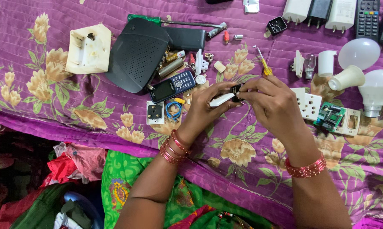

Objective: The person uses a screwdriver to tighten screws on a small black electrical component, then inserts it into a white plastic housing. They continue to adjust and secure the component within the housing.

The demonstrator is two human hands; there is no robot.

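Note:
My left hand (204, 108) holds a small white and black plastic part (223, 99) above a purple flowered cloth (251, 152). My right hand (273, 101) grips a yellow-handled screwdriver (264, 64), its shaft pointing up and away, and its fingers meet the black end of the part. Both wrists wear red bangles. A small dark mobile phone (171, 86) lies just left of my left hand, and a white socket plate (155, 112) with blue wire (173, 109) sits below it.
A black router-like box (136, 55), a cream switch box (89, 48), a green-handled screwdriver (174, 22), white bulbs (376, 91), bulb parts (347, 77), a green circuit board (329, 116), chargers (318, 12) and remotes (368, 18) lie spread on the cloth. Bundled clothes (73, 169) lie at lower left.

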